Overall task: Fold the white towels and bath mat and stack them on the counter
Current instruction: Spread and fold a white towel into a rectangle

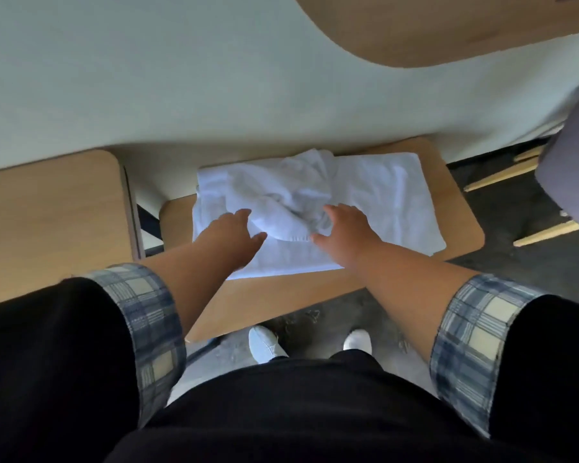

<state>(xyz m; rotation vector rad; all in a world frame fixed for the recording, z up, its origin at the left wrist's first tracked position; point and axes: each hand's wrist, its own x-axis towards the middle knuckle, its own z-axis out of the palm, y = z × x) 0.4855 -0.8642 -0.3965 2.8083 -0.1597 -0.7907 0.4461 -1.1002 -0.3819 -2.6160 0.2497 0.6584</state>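
Fingers of the left hand (233, 228) and right hand (343, 227) are spread wide, flanking a crumpled white towel (281, 198) at nine and three o'clock. It lies on a flat towel (381, 195) covering the wooden desk (281, 295).

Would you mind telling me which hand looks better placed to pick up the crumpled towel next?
Probably the right hand: its fingers already rest on the crumpled towel, by its hemmed edge. The left hand lies open beside it, on the flat towel beneath.
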